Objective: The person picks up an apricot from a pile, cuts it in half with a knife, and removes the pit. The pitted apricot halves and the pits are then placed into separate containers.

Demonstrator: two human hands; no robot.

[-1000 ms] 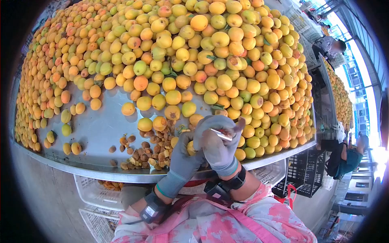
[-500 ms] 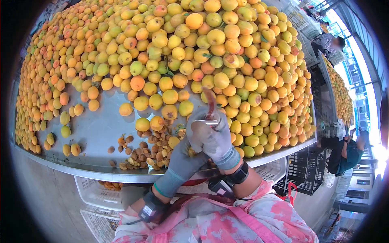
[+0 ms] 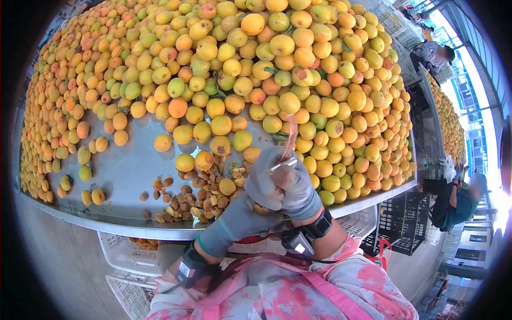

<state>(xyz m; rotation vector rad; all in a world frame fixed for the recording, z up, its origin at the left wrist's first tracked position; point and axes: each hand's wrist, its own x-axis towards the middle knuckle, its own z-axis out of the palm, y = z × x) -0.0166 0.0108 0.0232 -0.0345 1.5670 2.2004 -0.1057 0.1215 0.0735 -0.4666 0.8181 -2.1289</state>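
Note:
Both of my hands wear grey gloves and are pressed together over the front edge of the metal table. My right hand (image 3: 298, 189) is closed round a knife, whose thin, curved, reddish-brown blade (image 3: 291, 133) points up and away from me above a shiny metal collar. Below and against it, my left hand (image 3: 240, 216) is closed too. A small yellow-orange patch of an apricot (image 3: 260, 208) shows between the gloves; the rest of it is hidden. Left of my hands lies a heap of brown apricot stones (image 3: 186, 201) with bits of flesh.
A large pile of apricots (image 3: 330, 106) covers the back and right of the metal table (image 3: 133, 160). White crates (image 3: 128, 253) stand under its front edge, black crates (image 3: 402, 224) to the right. Two people (image 3: 461, 205) are at the far right near another fruit-covered table.
My joined hands have shifted slightly to the right and turned. The knife blade has swung from leaning left to nearly upright, its tip leaning a little right.

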